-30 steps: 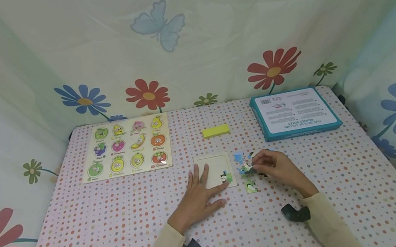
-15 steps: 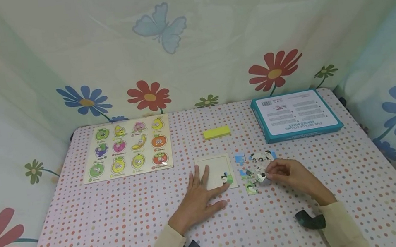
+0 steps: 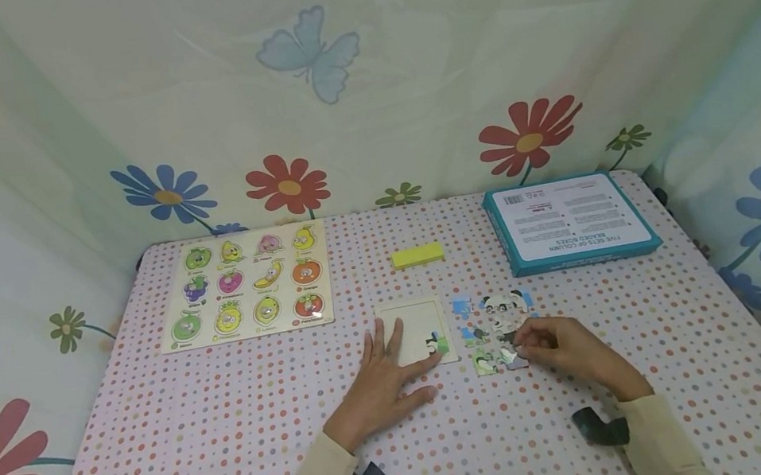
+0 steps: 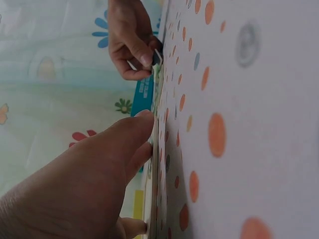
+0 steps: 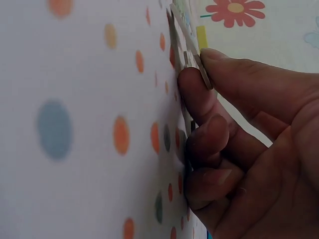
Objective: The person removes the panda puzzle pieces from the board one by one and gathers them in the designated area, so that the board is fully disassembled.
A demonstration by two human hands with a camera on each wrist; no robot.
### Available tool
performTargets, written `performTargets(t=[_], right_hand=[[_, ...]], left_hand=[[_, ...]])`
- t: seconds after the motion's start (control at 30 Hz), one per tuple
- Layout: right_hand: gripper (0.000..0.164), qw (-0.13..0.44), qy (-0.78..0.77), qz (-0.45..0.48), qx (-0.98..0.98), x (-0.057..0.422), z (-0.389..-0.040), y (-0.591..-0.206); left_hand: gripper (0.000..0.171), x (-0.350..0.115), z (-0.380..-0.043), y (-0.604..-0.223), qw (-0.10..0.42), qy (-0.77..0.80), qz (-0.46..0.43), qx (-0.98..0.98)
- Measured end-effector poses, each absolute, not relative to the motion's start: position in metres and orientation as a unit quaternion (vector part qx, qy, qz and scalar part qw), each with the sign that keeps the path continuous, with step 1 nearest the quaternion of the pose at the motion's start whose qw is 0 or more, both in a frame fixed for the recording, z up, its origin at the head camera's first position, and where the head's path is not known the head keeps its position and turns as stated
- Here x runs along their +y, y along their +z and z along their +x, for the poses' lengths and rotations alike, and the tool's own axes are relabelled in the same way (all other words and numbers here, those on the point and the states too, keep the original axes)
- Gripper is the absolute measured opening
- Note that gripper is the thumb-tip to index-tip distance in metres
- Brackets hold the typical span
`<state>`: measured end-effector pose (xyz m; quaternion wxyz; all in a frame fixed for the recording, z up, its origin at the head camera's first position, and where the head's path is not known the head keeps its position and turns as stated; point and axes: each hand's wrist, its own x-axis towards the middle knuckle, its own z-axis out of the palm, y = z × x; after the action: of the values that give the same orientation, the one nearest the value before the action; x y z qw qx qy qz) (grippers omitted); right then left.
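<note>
My left hand (image 3: 383, 394) lies with its fingers spread over the square puzzle tray (image 3: 444, 309), fingertips on its left side and lower edge. One green, black and white puzzle piece (image 3: 435, 344) sits in the tray's lower right corner. Just right of the tray, several panda puzzle pieces (image 3: 500, 306) lie grouped on the cloth, showing a panda's face, blue and green. My right hand (image 3: 564, 350) pinches a thin puzzle piece (image 5: 205, 72) between thumb and index finger, tilted at the group's lower right. The other right fingers are curled near the cloth.
A fruit picture board (image 3: 243, 288) lies at the back left. Behind the tray is a yellow block (image 3: 417, 255), and a teal box (image 3: 573, 222) lies at the back right. A dotted cloth (image 3: 233, 433) covers the table, with a flowered curtain (image 3: 387, 68) behind.
My right hand has moved right and toward me with the puzzle piece, uncovering the panda's face. My left hand has stayed on the tray.
</note>
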<state>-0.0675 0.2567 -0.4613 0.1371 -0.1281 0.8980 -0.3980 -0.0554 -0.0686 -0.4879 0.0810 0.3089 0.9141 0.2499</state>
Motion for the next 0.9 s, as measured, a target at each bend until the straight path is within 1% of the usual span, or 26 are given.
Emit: performTargets(t=[0.37, 0.5, 0.7, 0.9], right_hand=[[0.013, 0.12, -0.373, -0.12, 0.912, 0.2614, -0.0657, -0.4623], [0.011, 0.115, -0.374, -0.124, 0.912, 0.2619, -0.065, -0.4638], [0.008, 0.119, -0.37, -0.113, 0.914, 0.2602, -0.0655, -0.4623], [0.009, 0.132, -0.365, -0.107, 0.915, 0.2587, -0.0662, -0.4593]], left_hand=[[0.049, -0.0681, -0.0555, -0.4854, 0.085, 0.246, 0.308, 0.915], [0.049, -0.0682, -0.0554, -0.4852, 0.089, 0.246, 0.306, 0.915], [0.049, -0.0686, -0.0553, -0.4865, 0.081, 0.249, 0.309, 0.914], [0.049, -0.0689, -0.0556, -0.4873, 0.082, 0.251, 0.307, 0.914]])
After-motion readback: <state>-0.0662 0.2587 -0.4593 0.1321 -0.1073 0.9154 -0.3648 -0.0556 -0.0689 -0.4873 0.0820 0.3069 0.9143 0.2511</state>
